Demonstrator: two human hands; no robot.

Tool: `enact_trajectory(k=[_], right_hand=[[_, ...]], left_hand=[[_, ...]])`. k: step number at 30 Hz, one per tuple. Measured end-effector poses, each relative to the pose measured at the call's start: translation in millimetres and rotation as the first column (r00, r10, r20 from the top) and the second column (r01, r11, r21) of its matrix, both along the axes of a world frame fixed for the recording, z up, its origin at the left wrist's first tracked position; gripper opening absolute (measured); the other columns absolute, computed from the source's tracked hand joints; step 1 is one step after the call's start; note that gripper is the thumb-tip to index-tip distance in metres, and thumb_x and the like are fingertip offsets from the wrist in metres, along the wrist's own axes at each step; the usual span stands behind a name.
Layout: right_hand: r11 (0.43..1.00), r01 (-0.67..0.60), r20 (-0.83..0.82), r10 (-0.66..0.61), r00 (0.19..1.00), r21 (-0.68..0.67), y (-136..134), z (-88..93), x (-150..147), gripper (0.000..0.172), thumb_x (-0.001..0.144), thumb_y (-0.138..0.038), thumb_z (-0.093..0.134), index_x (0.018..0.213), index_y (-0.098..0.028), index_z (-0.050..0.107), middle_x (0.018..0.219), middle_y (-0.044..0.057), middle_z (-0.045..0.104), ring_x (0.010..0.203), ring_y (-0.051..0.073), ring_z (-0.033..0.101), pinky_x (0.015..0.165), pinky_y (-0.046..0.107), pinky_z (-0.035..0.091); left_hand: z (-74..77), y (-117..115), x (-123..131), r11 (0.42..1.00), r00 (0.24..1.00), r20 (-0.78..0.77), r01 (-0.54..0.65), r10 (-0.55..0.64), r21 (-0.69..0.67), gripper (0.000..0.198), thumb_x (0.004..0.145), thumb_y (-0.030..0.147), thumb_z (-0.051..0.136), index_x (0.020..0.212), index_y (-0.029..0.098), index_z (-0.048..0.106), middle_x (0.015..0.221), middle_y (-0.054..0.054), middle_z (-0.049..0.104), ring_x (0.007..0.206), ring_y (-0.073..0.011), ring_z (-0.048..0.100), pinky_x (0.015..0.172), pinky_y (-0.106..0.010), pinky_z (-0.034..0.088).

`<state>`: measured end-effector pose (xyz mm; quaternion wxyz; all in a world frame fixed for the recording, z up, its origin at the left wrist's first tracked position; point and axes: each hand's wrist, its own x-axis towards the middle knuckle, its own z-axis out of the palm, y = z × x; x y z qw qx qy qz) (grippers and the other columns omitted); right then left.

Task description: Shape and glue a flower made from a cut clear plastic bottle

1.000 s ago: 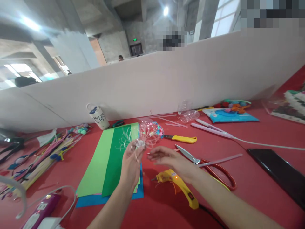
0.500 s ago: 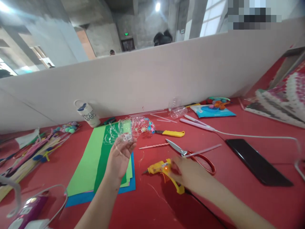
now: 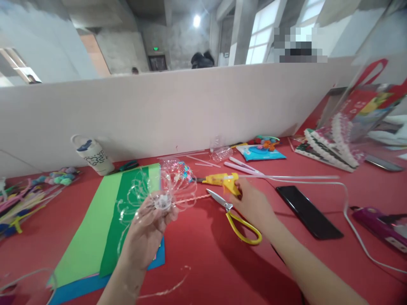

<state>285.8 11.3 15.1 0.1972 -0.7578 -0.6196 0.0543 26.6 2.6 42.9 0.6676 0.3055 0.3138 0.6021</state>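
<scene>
My left hand [image 3: 149, 222] is closed on a clear plastic piece [image 3: 163, 202] with a round centre and many thin curled strips fanning outward. In my right hand [image 3: 254, 205] is a yellow glue gun [image 3: 231, 183], its nozzle end toward the left and a long translucent stick [image 3: 295, 177] reaching out behind it. Beneath the gun lie scissors [image 3: 219, 200], their blades pointing up-left. A yellow utility knife [image 3: 213, 179] shows just left of the gun, partly overlapped. Behind the left hand sits a clear plastic piece with coloured stars [image 3: 184, 170].
Green sheets [image 3: 85, 224] lie under my left forearm. A white bottle [image 3: 93, 156] stands by the partition [image 3: 178, 110]. A black phone [image 3: 308, 212], a blue packet [image 3: 260, 152], a pink straightener-like tool [image 3: 243, 166] and a purple power strip [image 3: 381, 226] are on the right.
The view has turned right. My right hand has raised the glue gun from low over the table to beside the knife. My left hand keeps hold of the clear piece, its round centre now facing me.
</scene>
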Motion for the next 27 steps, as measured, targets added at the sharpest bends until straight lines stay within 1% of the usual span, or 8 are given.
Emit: enact_trajectory(k=[8,11,14,16,17,22,24,27], right_hand=[[0.999,0.051,-0.03,-0.051,0.998,-0.013,68,-25.8,17,0.015,0.081,-0.021,0.052,0.094,-0.013,0.054,0.09,0.013,0.065,0.085,0.024,0.062,0.065,0.029,0.04],[0.999,-0.031,-0.092,0.034,0.995,0.029,60,-9.3,6,0.017,0.085,-0.024,0.048,0.095,-0.013,0.056,0.107,0.018,0.061,0.102,0.026,0.057,0.078,0.032,0.042],[0.97,-0.242,-0.244,0.237,0.94,0.008,42,18.8,-16,0.017,0.086,-0.028,0.046,0.086,-0.019,0.06,0.091,0.006,0.067,0.084,0.018,0.063,0.072,0.028,0.046],[0.895,-0.446,-0.394,0.41,0.823,-0.002,28,34.4,-36,0.014,0.084,-0.027,0.049,0.079,-0.023,0.061,0.081,-0.002,0.068,0.077,0.013,0.064,0.071,0.023,0.048],[0.822,-0.568,-0.604,0.472,0.642,0.039,22,39.5,-46,0.012,0.083,-0.025,0.05,0.08,-0.022,0.061,0.084,-0.001,0.069,0.081,0.014,0.064,0.075,0.025,0.048],[0.655,-0.739,-0.978,0.209,-0.026,0.16,7,42.4,-80,0.043,0.093,-0.046,0.032,0.081,-0.017,0.062,0.068,0.004,0.069,0.066,0.014,0.066,0.073,0.029,0.049],[0.622,-0.771,-0.99,0.058,-0.127,0.135,8,42.4,-76,0.055,0.093,-0.054,0.023,0.081,-0.016,0.06,0.054,0.003,0.064,0.042,0.011,0.057,0.049,0.023,0.045],[0.712,-0.695,-0.994,0.093,-0.053,0.104,9,50.7,-58,0.044,0.087,-0.056,0.039,0.082,-0.017,0.059,0.051,-0.001,0.059,0.033,0.006,0.045,0.031,0.015,0.028]], left_hand=[[-12.2,3,15,0.994,0.993,-0.048,0.11,-0.11,-0.008,0.024,0.064,0.018,0.074,0.086,0.019,0.065,0.08,-0.001,0.069,0.068,-0.0139,0.065,0.063,-0.023,0.05],[-12.3,6,17,0.995,0.988,-0.112,0.102,-0.102,-0.01,0.024,0.064,0.016,0.073,0.085,0.019,0.063,0.076,0.0,0.065,0.067,-0.0128,0.062,0.063,-0.023,0.049],[-10.0,18,19,0.999,0.987,-0.158,0.036,-0.032,0.022,0.025,0.062,0.014,0.073,0.083,0.019,0.062,0.077,0.001,0.064,0.07,-0.0121,0.062,0.068,-0.023,0.048],[-5.4,30,21,0.996,0.981,-0.189,-0.027,0.042,0.082,0.027,0.062,0.014,0.074,0.085,0.02,0.062,0.08,0.002,0.064,0.073,-0.0115,0.061,0.069,-0.021,0.046],[-2.2,36,21,0.991,0.975,-0.206,-0.061,0.084,0.118,0.028,0.062,0.014,0.074,0.085,0.021,0.062,0.081,0.002,0.064,0.075,-0.0112,0.06,0.071,-0.021,0.046],[10.1,59,7,0.96,0.941,-0.255,-0.165,0.222,0.228,0.029,0.063,0.015,0.075,0.088,0.022,0.063,0.082,0.004,0.064,0.072,-0.0087,0.058,0.07,-0.019,0.045],[9.6,64,-4,0.965,0.934,-0.289,-0.154,0.213,0.214,0.028,0.064,0.017,0.074,0.09,0.022,0.064,0.08,0.004,0.064,0.065,-0.0086,0.057,0.064,-0.02,0.045],[5.5,65,-18,0.985,0.925,-0.357,-0.079,0.129,0.152,0.023,0.064,0.021,0.072,0.086,0.019,0.067,0.073,0.002,0.064,0.059,-0.0101,0.056,0.06,-0.022,0.045]])
